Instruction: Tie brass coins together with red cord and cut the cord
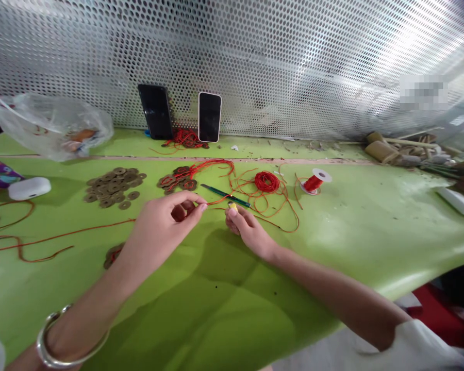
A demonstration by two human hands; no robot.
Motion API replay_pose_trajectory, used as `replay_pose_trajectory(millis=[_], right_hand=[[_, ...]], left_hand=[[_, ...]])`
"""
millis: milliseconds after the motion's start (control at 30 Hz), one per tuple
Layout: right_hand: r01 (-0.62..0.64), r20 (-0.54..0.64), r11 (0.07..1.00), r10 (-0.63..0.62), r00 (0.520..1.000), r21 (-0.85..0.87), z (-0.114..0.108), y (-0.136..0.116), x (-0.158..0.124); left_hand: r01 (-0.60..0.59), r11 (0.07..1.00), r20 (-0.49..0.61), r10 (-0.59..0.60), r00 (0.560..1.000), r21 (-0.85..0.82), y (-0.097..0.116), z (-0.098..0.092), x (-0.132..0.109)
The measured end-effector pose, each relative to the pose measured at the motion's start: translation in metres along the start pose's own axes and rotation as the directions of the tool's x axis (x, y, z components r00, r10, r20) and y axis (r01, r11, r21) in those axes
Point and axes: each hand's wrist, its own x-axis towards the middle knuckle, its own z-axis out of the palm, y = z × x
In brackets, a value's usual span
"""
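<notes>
Between thumb and forefinger, my left hand (164, 224) pinches a thin red cord (218, 200), its end pointing right. My right hand (253, 234) is closed round a yellow lighter (232, 206), thumb against its top. The lighter's metal head sits just below the cord's end, where a tiny bright spot shows. Behind both hands lies a slim dark green tool (239, 200) like a pen or craft knife. A coil of red cord (266, 182) rests beyond my right hand. Holed coins tied with red cord (181, 179) lie beyond my left hand, and another coin bundle (112, 256) is partly hidden by my left forearm.
Loose brass-coloured coins (114, 186) are heaped at left. A white spool of red thread (317, 181) stands right of the coil. Two phones (156, 112) lean on the perforated metal screen (255, 62). A plastic bag (54, 126) and white case (30, 188) lie far left.
</notes>
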Motion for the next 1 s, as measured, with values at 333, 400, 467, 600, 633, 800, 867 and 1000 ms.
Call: replay_pose_trajectory(millis=[333,400,467,600,633,800,867,1000], right_hand=[[-0.024,0.088,0.804,0.094,0.992,-0.594,-0.033,-0.030,-0.009],[-0.012,0.095,0.764,0.095,0.991,-0.645,-0.037,-0.035,-0.010],[-0.004,0.069,0.715,0.073,0.995,-0.699,-0.039,-0.038,-0.009],[0.031,-0.033,0.572,-0.101,0.994,-0.820,-0.042,-0.038,-0.004],[0.036,-0.055,0.551,-0.147,0.988,-0.834,-0.043,-0.037,-0.002],[0.058,-0.088,0.530,-0.245,0.966,-0.846,-0.050,-0.028,0.009],[0.059,-0.098,0.523,-0.267,0.959,-0.850,-0.052,-0.025,0.011],[0.079,-0.101,0.503,-0.321,0.942,-0.861,-0.053,-0.021,0.011]], left_hand=[[0.001,1.000,-0.072,-0.003,0.997,-0.029,-0.001,-0.006,0.000],[-0.013,0.999,-0.152,0.006,0.988,-0.044,-0.003,-0.007,0.001],[-0.002,1.000,-0.178,-0.004,0.984,-0.030,-0.008,-0.006,0.002],[0.060,0.992,0.020,-0.063,0.998,0.110,-0.027,-0.005,0.004],[0.077,0.987,0.047,-0.084,0.995,0.143,-0.032,-0.006,0.004],[0.143,0.965,0.089,-0.166,0.982,0.221,-0.050,-0.007,0.007],[0.142,0.958,0.111,-0.174,0.978,0.250,-0.053,-0.005,0.007],[0.132,0.957,0.126,-0.169,0.978,0.260,-0.054,0.001,0.008]])
